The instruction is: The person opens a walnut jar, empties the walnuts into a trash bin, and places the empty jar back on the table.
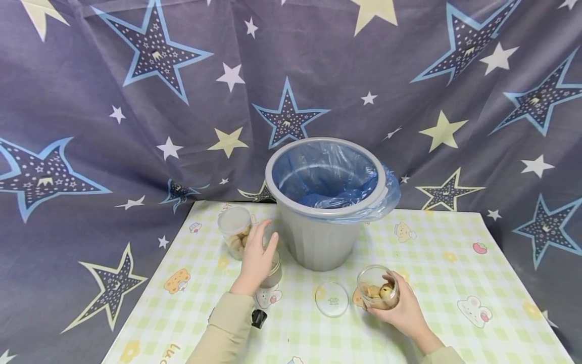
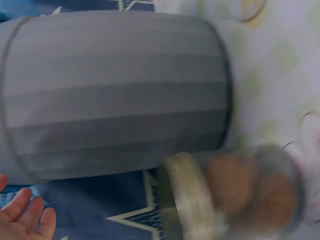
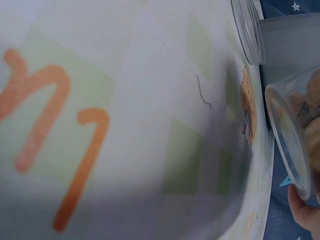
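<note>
My right hand (image 1: 404, 308) grips a clear jar (image 1: 377, 287) holding round brown lumps; its top is uncovered. Its base (image 3: 292, 145) shows in the right wrist view, apart from the tabletop, with a fingertip against it. A clear round lid (image 1: 332, 299) lies flat on the table between the hands. My left hand (image 1: 255, 263), fingers spread, is over a second jar (image 1: 275, 275), which it partly hides; whether they touch is unclear. Behind it stands a lidded jar (image 1: 234, 232) of brown lumps. The left wrist view has a blurred jar (image 2: 240, 195) below the loosely held-out fingers (image 2: 30, 212).
A grey bin (image 1: 318, 242) lined with a blue plastic bag (image 1: 386, 199) stands at the back middle of the table. Light green checked cloth (image 1: 454, 273) covers the tabletop. A dark star-patterned curtain (image 1: 318, 65) hangs behind. A small black object (image 1: 259, 318) is beside the left sleeve.
</note>
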Demonstrator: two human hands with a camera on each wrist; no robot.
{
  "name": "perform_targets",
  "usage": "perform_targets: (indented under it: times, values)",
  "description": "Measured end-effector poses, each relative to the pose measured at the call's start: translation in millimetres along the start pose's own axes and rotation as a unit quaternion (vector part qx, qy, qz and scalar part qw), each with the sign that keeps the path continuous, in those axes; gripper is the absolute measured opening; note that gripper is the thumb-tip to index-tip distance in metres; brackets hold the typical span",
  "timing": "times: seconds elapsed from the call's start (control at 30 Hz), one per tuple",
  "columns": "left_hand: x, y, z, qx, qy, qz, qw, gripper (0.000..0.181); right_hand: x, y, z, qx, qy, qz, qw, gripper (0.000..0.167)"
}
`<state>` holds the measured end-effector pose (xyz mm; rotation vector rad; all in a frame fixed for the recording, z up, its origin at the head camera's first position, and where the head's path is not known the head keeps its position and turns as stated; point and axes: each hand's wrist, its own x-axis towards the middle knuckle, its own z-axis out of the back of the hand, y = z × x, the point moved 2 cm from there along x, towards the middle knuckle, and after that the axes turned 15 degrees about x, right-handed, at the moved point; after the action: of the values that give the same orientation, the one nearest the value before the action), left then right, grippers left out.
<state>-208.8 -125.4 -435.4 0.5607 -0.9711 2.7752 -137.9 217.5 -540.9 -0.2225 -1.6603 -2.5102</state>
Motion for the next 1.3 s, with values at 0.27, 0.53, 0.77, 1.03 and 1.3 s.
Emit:
perform_targets:
  times: [0.27,0.53,0.77,1.03,1.3]
  values:
    - [18.4,-19.0,34.0,0.008,-0.041,-0.06,0.9973,0.046,-1.1,2,8,-0.009,-0.014,-0.004,0.9999,0.101]
    - [39.4,-36.9,51.3,0.016,-0.062,-0.101,0.9928,0.046,-1.5,2,9,-0.013,-0.015,-0.007,0.9998,0.102]
    - [58.2,-56.9,51.6,0.059,-0.061,-0.173,0.9813,0.046,-2.4,3,8,-0.005,-0.011,-0.009,0.9999,0.102]
    - [65.6,-77.9,43.5,0.139,-0.036,-0.262,0.9543,0.045,-5.3,2,6,-0.01,-0.018,-0.005,0.9998,0.101]
    - [67.5,-83.1,34.9,0.207,-0.019,-0.279,0.9374,0.055,-3.0,3,8,-0.019,-0.026,0.001,0.9995,0.101]
